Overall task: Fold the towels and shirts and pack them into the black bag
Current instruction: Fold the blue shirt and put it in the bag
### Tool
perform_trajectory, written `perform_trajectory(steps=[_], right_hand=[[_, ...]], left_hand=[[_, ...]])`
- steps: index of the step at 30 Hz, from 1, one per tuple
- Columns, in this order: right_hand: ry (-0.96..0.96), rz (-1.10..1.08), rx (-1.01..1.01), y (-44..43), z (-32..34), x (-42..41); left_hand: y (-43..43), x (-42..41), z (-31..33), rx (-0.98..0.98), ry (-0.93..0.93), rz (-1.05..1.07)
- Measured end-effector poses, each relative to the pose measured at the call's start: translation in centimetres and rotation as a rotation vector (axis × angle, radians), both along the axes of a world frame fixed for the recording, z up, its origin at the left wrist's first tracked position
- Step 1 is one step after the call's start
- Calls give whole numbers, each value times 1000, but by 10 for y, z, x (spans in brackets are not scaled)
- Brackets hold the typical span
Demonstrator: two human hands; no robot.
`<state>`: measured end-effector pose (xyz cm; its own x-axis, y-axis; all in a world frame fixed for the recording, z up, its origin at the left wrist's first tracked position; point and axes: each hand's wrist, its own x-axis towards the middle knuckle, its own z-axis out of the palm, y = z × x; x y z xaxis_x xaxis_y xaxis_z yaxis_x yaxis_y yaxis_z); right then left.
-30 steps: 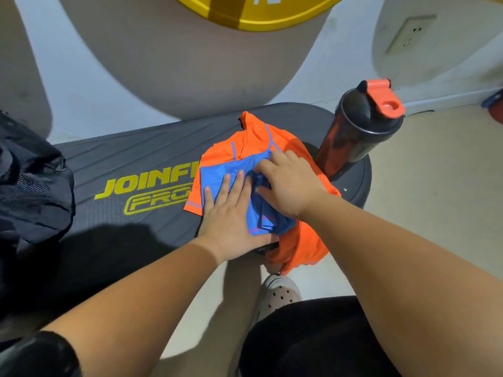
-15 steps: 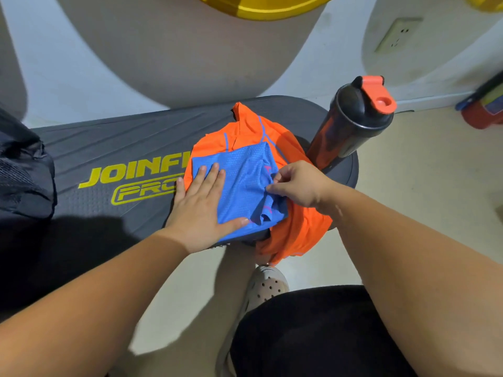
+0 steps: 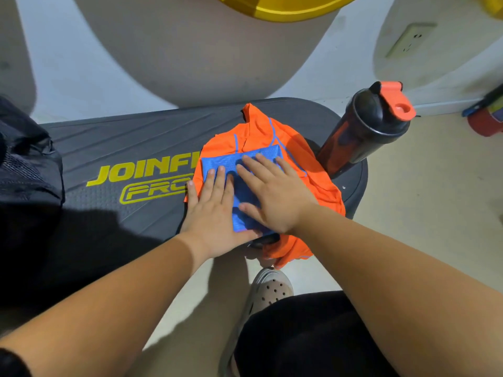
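Note:
A folded blue mesh cloth lies on top of a crumpled orange shirt on the right part of a dark grey step platform. My left hand presses flat on the cloth's left and near side, fingers spread. My right hand lies flat on its right side, fingers spread and pointing away from me. Neither hand grips anything. Part of the orange shirt hangs over the platform's near edge. The black bag sits at the platform's left end, partly cut off by the frame.
A black shaker bottle with an orange cap stands at the platform's right end, close to the shirt. My foot in a grey perforated clog is on the pale floor below. A wall with a socket lies behind.
My right hand let go of the cloth's edge that it was pinching and now lies flat on the cloth. My left hand stays pressed on it.

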<state>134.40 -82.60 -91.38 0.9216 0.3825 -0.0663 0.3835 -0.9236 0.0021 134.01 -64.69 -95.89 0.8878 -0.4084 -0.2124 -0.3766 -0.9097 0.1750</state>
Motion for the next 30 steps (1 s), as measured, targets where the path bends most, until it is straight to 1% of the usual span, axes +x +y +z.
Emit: perform_trajectory(steps=[2,3,6,8,10,12,13,15,18,20,23,27,30], right_hand=[[174,-82,-137,-12,-13,-5],[213,-122,-166,-21,-16,-7],[229,-121,-173,-41,-19,-8],[179,-84,-114,-47,-14,-1],[28,-64,19,-48,-7,12],[-124,-86,150,-47,0,33],[-121,-127,206,-46,5,45],[-1,-197,272,-44,13,68],[235,-191,256,-44,17,92],[320,-188,236,-44,14,99],[337,-204,248,-43,6,100],[242,-129,176,-43,1,101],[230,-83,144,-42,2,101]], left_hand=[[2,1,-1,-16,23,-7],[4,1,-1,-20,30,-21],[14,6,1,-77,32,-62],[19,18,7,-189,-23,-46],[21,37,14,-299,-145,-12],[21,62,20,-341,-212,20],[21,73,24,-333,-191,35],[22,95,31,-290,-88,42],[21,116,36,-252,39,-1],[19,124,34,-238,106,3],[16,130,28,-200,140,15],[12,133,29,-134,131,-17],[14,131,31,-165,159,-19]])
